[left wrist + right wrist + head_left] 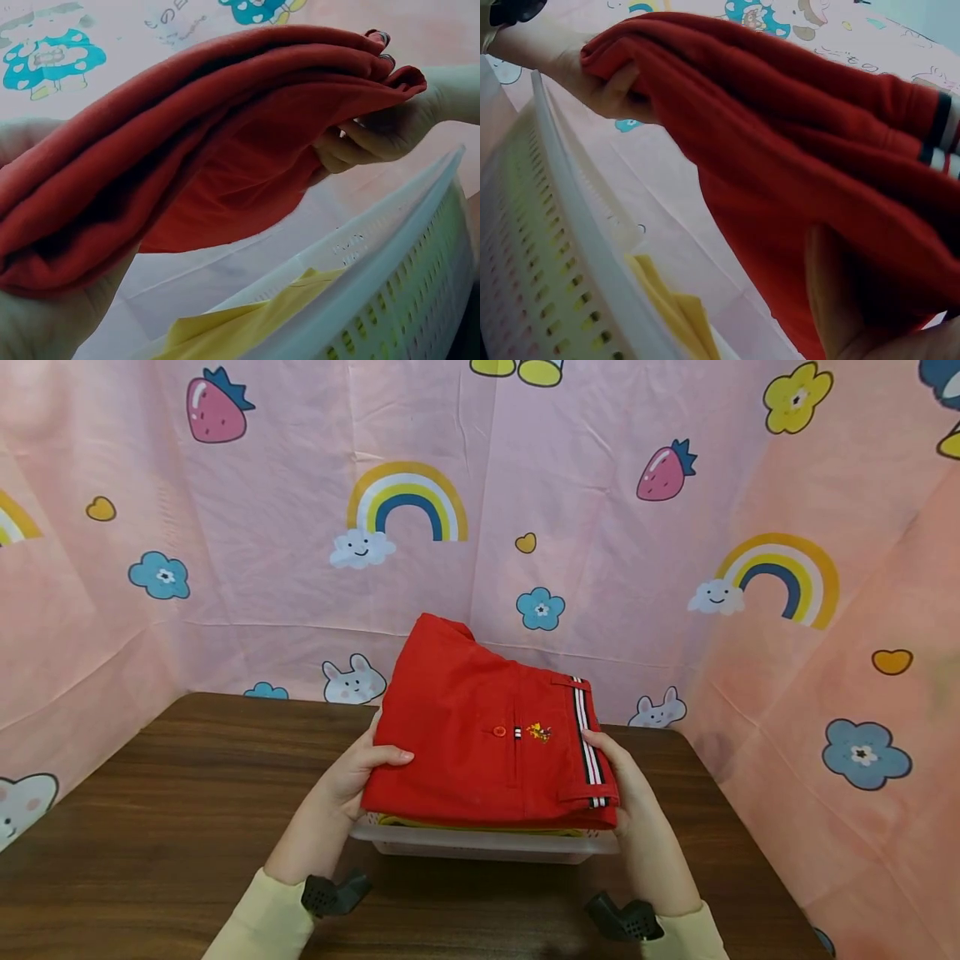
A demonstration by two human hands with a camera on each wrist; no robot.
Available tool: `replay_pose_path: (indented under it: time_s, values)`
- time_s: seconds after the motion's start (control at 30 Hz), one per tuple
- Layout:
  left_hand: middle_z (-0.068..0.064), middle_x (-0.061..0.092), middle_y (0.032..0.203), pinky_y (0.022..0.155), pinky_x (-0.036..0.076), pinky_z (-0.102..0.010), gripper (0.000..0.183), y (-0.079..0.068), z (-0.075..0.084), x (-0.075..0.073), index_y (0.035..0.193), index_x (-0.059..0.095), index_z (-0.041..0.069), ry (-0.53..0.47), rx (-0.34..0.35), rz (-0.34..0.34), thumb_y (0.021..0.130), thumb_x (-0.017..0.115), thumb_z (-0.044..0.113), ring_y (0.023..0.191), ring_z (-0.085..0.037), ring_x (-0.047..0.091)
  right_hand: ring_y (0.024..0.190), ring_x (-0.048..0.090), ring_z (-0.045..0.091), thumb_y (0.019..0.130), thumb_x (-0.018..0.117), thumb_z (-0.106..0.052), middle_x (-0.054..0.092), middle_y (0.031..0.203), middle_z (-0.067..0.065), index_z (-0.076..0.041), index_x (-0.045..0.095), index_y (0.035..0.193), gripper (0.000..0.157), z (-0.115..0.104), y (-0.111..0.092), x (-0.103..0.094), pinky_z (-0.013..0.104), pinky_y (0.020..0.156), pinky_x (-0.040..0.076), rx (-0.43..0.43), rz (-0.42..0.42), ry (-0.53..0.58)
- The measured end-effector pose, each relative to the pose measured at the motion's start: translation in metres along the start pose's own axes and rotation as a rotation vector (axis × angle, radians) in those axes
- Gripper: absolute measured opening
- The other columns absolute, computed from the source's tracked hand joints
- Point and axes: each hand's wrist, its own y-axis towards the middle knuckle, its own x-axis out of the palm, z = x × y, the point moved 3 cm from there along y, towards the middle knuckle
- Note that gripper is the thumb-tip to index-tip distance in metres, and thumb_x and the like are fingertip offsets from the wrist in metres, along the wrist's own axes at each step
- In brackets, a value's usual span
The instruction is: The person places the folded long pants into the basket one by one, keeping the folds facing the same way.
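Observation:
A folded pair of red trousers [465,735], with a striped waistband, a button and a small embroidered emblem, is held up between both hands. My left hand [362,768] grips the folded end, thumb on top and fingers underneath. At the waistband end my right hand [622,777] holds on, its fingers under the cloth in the left wrist view. Beneath the trousers stands a white perforated plastic basket [480,847]. Inside it lies a yellow cloth [247,322], visible below the raised trousers in both wrist views.
The basket stands on a dark brown wooden table [150,827]. A pink printed curtain [285,568] hangs behind the table and along both sides. Dark wrist cameras [336,893] sit on both forearms.

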Motion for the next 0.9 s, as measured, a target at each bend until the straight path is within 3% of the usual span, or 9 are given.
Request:
replay_pose_path:
  time_s: [0.1, 0.3, 0.63, 0.9]
  values:
    - [-0.006, 0.05, 0.119, 0.085, 0.052, -0.036, 0.047, 0.001, -0.002, 0.001, 0.13, 0.032, 0.019, -0.004, -0.014, 0.014, 0.092, 0.045, -0.005, 0.105, -0.02, 0.057, 0.084, 0.066, 0.013, 0.095, 0.053, -0.035, 0.065, 0.096, 0.0, -0.008, 0.036, 0.127, 0.045, 0.001, -0.005, 0.0, 0.03, 0.08, 0.053, 0.027, 0.049, 0.033]
    - [-0.006, 0.05, 0.119, 0.084, 0.052, -0.035, 0.047, 0.002, -0.004, 0.002, 0.132, 0.032, 0.018, -0.009, -0.038, 0.068, 0.092, 0.044, -0.005, 0.104, -0.019, 0.058, 0.087, 0.066, 0.014, 0.094, 0.054, -0.03, 0.065, 0.099, 0.001, -0.008, 0.033, 0.131, 0.048, -0.001, -0.007, -0.002, 0.034, 0.082, 0.053, 0.035, 0.06, -0.012]
    - [-0.01, 0.041, 0.128, 0.085, 0.051, -0.036, 0.057, 0.008, -0.01, -0.003, 0.143, 0.023, 0.016, 0.086, -0.1, 0.198, 0.093, 0.047, 0.0, 0.111, -0.023, 0.05, 0.084, 0.065, 0.013, 0.098, 0.052, -0.015, 0.061, 0.104, 0.003, -0.008, 0.025, 0.148, 0.057, 0.001, 0.008, -0.013, 0.031, 0.077, 0.054, -0.172, 0.16, -0.162]
    - [-0.011, 0.04, 0.13, 0.086, 0.05, -0.034, 0.062, 0.01, -0.015, -0.006, 0.145, 0.021, 0.013, 0.136, -0.161, 0.285, 0.092, 0.05, 0.003, 0.113, -0.025, 0.046, 0.082, 0.067, 0.013, 0.099, 0.051, -0.013, 0.062, 0.104, 0.004, -0.007, 0.025, 0.15, 0.058, 0.008, 0.019, -0.019, 0.031, 0.074, 0.055, -0.198, 0.172, -0.229]
